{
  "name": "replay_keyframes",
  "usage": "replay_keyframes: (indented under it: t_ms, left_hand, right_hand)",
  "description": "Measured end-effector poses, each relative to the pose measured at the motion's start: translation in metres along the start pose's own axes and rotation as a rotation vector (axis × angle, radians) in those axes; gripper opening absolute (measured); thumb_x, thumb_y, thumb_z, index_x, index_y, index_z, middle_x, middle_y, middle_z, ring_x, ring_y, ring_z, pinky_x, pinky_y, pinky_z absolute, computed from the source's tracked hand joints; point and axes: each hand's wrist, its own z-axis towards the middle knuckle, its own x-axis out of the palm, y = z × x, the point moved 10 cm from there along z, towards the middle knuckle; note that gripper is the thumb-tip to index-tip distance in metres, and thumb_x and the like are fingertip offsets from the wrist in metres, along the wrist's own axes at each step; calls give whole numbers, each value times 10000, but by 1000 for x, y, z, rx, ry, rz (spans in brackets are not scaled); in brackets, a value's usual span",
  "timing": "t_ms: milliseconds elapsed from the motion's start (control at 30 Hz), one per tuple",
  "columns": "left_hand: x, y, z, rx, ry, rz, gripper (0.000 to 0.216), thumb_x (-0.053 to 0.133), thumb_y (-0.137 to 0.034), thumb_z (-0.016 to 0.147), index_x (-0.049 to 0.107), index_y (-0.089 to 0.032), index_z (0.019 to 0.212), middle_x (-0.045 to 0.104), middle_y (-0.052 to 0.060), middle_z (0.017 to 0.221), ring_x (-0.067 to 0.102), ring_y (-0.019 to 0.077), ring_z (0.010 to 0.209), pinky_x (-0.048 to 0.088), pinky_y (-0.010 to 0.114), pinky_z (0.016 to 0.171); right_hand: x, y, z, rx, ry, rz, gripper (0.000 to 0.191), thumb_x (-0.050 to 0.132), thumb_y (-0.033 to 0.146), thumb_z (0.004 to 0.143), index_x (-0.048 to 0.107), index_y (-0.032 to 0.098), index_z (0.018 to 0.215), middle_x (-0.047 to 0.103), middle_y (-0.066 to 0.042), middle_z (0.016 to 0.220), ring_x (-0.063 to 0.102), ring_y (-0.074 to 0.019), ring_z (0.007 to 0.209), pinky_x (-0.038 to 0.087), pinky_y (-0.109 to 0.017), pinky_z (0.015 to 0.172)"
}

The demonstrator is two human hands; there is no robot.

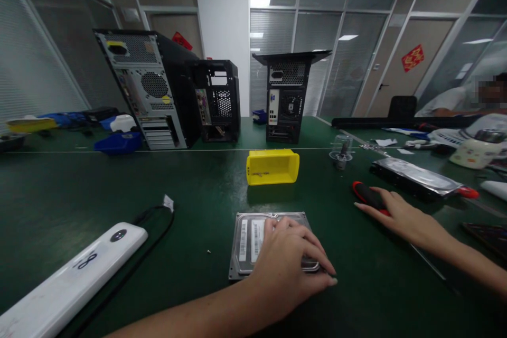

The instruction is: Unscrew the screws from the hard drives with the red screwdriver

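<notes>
A silver hard drive (242,240) with white labels lies flat on the green table, label side up. My left hand (291,253) is closed over its right part, fingers curled on the top face. Its thumb and index tips come close together just past the drive's right edge; anything between them is too small to make out. To the right, my right hand (396,214) is closed around the red and black handle of a screwdriver (366,195). The screwdriver's metal shaft runs out under the wrist toward the lower right, low over the table. A tiny screw (208,251) lies left of the drive.
Beyond the drive stands a yellow bin (273,168). A white power strip (79,280) with a black cable lies at left. Computer cases (156,90) stand at the back. Another hard drive (420,174) and a clear stand (341,152) are at right. A person sits far right.
</notes>
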Motion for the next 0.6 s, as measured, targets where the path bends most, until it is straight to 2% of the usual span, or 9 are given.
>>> replay_keyframes:
  t_ms: [100,200,267,367,467,533,600]
  left_hand:
    - [-2,-3,1,14,-11,-1,68,791,-306,717,735,-300,756,708,-48,925,558,240,966,332,451,837]
    - [0,-3,2,12,7,2,64,786,-306,725,737,-298,765,710,-54,945,556,242,977,327,464,853]
    - [2,-2,3,6,16,-2,71,793,-310,720,737,-302,764,708,-64,948,556,244,981,318,475,868]
    - [3,-1,3,11,7,-10,104,814,-311,698,736,-304,767,706,-73,942,555,248,986,300,482,885]
    - [2,1,2,25,8,-26,184,833,-322,675,734,-302,829,704,-63,970,554,241,979,293,460,887]
    - [0,1,0,34,20,-35,240,842,-316,664,729,-299,875,701,-59,992,555,227,973,295,431,875]
    - [-1,1,-1,45,30,-37,234,835,-312,677,726,-301,883,700,-68,1005,555,214,973,296,405,861]
  right_hand:
    - [11,5,3,1,53,144,314,597,451,846,639,181,1001,649,-78,766,597,-135,524,426,-229,423]
    - [15,31,13,-1,141,364,254,565,410,874,620,192,995,634,-55,695,607,-138,522,455,-229,447]
    - [10,57,17,-2,219,534,302,476,440,913,582,199,1060,635,-54,711,610,-140,520,468,-232,447]
    - [-8,107,15,-50,255,758,284,406,442,944,562,219,1025,597,-30,749,588,-104,568,483,-200,495]
    - [-22,155,3,-134,258,913,273,466,470,913,571,245,1027,593,-19,792,592,-93,595,505,-175,516]
    - [-21,182,-8,-209,302,1079,206,514,382,913,573,265,1071,596,-18,899,607,-88,649,528,-173,565]
    - [-20,197,-16,-285,282,1124,188,513,323,925,558,267,1100,580,-8,930,613,-84,699,545,-177,644]
